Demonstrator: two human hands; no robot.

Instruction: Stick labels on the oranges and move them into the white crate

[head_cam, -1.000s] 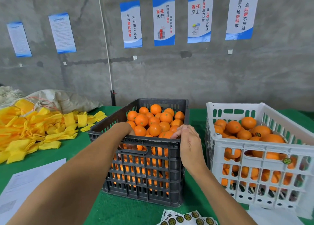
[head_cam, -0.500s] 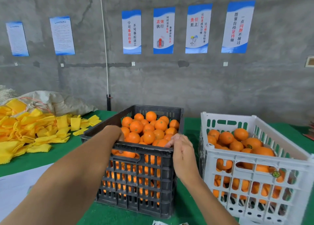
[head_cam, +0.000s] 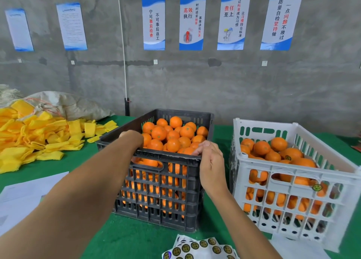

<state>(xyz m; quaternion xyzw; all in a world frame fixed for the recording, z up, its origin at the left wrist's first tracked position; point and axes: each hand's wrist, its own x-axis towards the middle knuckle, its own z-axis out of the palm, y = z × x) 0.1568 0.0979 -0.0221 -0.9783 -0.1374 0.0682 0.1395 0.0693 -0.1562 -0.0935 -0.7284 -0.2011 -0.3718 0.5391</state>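
Reaching both hands into a heaped black crate [head_cam: 160, 182], right hand [head_cam: 210, 162] curled over its rim, left hand [head_cam: 132, 139] fingers hidden, white crate [head_cam: 293, 182] partly filled with labelled oranges [head_cam: 289, 154].

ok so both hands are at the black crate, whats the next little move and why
Probably lift one orange out with the right hand, whose fingers curl over the near rim of the black crate onto the top fruit. The left hand also reaches inside, though its fingers are hidden. The label sheets lie just in front, so the orange can be labelled there before going to the white crate.
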